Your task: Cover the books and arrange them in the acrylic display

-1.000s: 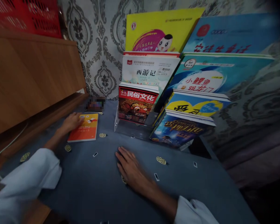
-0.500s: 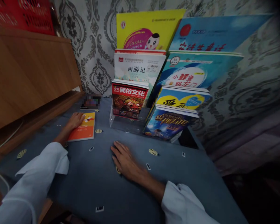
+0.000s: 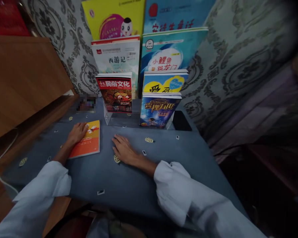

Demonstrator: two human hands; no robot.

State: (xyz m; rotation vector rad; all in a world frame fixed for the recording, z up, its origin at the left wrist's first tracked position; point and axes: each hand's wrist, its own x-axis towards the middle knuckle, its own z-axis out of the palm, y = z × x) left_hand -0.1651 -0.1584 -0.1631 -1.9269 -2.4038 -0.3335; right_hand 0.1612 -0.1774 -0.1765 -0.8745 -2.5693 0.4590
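My left hand rests flat on the left part of a thin orange and yellow book, which lies on the blue-grey tablecloth. Its fingers lie on the cover rather than wrapped around it. My right hand is palm down on the cloth to the right of that book, fingers stretched out and holding nothing. Behind the hands stands a clear acrylic rack with books in two columns. A red-covered book is at the front left, and a dark blue one at the front right.
A blurred-out item lies at the back left of the table. Beside the rack's right side is a flat black object. A wooden cabinet borders the left side, with a pale cable below it. Patterned wallpaper covers the wall behind.
The camera view has shifted, so the rack appears further left and higher. Under my left hand the orange book has slid right across the cloth, covering a printed pineapple. My right hand stays nearly in place.
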